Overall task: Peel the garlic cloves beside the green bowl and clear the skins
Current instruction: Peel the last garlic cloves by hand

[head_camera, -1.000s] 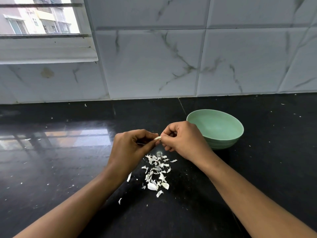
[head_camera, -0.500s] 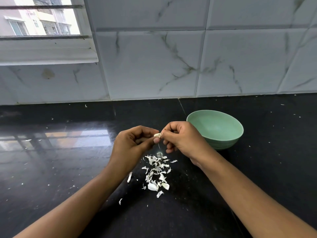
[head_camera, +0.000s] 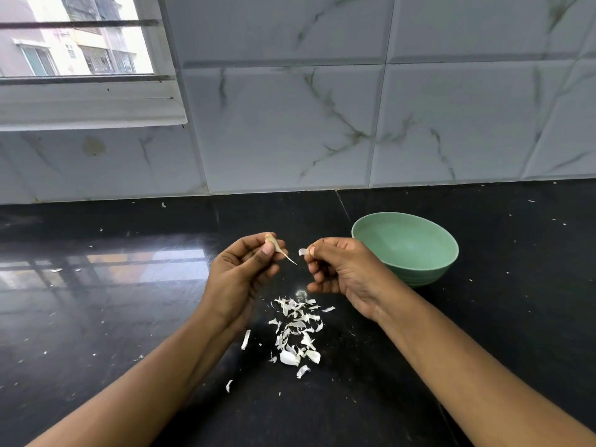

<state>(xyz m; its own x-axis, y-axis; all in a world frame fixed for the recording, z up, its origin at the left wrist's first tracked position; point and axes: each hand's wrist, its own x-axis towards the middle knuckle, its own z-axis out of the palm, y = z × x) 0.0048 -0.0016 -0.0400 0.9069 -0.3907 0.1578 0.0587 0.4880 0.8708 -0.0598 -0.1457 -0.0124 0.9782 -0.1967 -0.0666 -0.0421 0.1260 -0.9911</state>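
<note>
My left hand [head_camera: 240, 272] pinches a small pale garlic clove [head_camera: 274, 245] between thumb and fingers, its thin pointed tail hanging down to the right. My right hand [head_camera: 342, 272], a short gap to the right, pinches a small white piece of skin [head_camera: 303, 251] at its fingertips. Below both hands a loose pile of white garlic skins [head_camera: 298, 330] lies on the black counter. The green bowl [head_camera: 429, 272] stands just right of my right hand; its inside looks empty.
The glossy black counter [head_camera: 96, 301] carries scattered tiny skin flecks. A grey marble-tiled wall [head_camera: 322, 124] rises at the back. A window with a white frame [head_camera: 90, 104] is at the upper left.
My hands have pulled apart: the right came away to the right with a piece of skin, and the left kept the clove, which now shows its tail. Both hands sit a little higher.
</note>
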